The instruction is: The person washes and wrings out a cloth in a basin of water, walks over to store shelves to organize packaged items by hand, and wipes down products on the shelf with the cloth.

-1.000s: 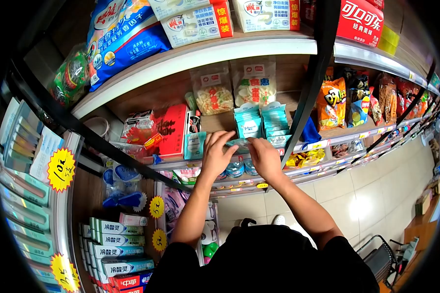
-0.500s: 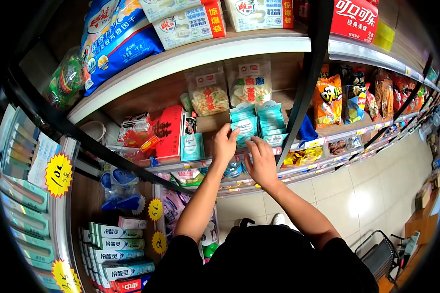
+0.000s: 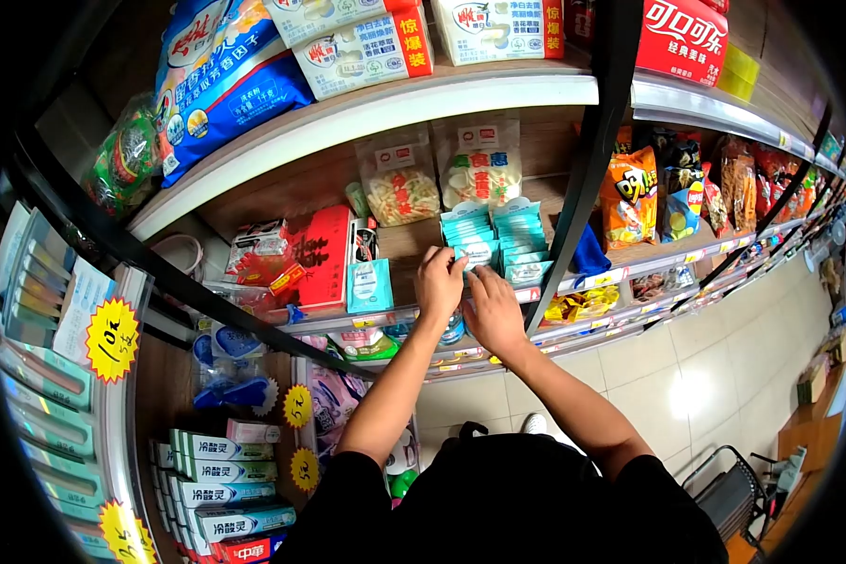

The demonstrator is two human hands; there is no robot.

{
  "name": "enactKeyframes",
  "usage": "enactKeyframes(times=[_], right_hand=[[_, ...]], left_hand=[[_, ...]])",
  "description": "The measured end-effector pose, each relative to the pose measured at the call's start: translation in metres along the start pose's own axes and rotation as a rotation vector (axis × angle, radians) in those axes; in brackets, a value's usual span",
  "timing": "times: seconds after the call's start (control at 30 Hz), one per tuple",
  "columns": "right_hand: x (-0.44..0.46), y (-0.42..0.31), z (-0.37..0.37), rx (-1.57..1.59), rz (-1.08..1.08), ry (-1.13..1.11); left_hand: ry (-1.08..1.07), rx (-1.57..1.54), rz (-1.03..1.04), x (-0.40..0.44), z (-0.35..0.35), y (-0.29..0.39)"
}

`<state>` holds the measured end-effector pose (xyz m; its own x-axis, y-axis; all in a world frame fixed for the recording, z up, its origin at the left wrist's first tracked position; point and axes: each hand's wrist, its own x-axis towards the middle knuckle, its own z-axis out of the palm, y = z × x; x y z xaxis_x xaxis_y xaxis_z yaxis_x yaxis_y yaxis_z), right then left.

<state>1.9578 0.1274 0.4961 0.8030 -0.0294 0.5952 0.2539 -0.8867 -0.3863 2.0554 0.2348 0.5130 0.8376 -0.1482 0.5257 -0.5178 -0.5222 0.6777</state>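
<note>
Two side-by-side rows of small teal packets stand on the middle shelf, a left row [image 3: 466, 226] and a right row [image 3: 520, 226]. At the left edge of the left row's front packet [image 3: 480, 253] is my left hand [image 3: 439, 285], its fingers bent and closed on that edge. My right hand [image 3: 494, 308] is just below the same packet, fingers stretched up and touching its lower front. Part of the packet's bottom is hidden by my fingers. A single teal packet [image 3: 370, 285] stands apart, left of my left hand.
A red box [image 3: 321, 258] and clear bags of pale snacks [image 3: 399, 183] share this shelf. A black upright post [image 3: 587, 169] rises right of the packets. The upper shelf edge [image 3: 367, 122] overhangs. Toothpaste boxes [image 3: 226, 470] are stacked at lower left.
Both hands have moved slightly down and closer together at the front packet of the left row. That packet has shifted a little lower and to the right.
</note>
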Motion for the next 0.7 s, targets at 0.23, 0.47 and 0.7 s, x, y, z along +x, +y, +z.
enactKeyframes(times=[0.23,0.47,0.7], right_hand=[[0.003,0.000,0.000,-0.053,-0.016,-0.050],[0.005,-0.003,0.002,-0.088,0.002,-0.105],[0.006,0.000,0.006,-0.100,-0.006,-0.102]], left_hand=[[0.031,0.027,-0.020,-0.002,0.006,-0.017],[-0.044,-0.120,-0.202,0.001,0.006,-0.016],[-0.038,-0.051,-0.195,-0.005,0.004,-0.020]])
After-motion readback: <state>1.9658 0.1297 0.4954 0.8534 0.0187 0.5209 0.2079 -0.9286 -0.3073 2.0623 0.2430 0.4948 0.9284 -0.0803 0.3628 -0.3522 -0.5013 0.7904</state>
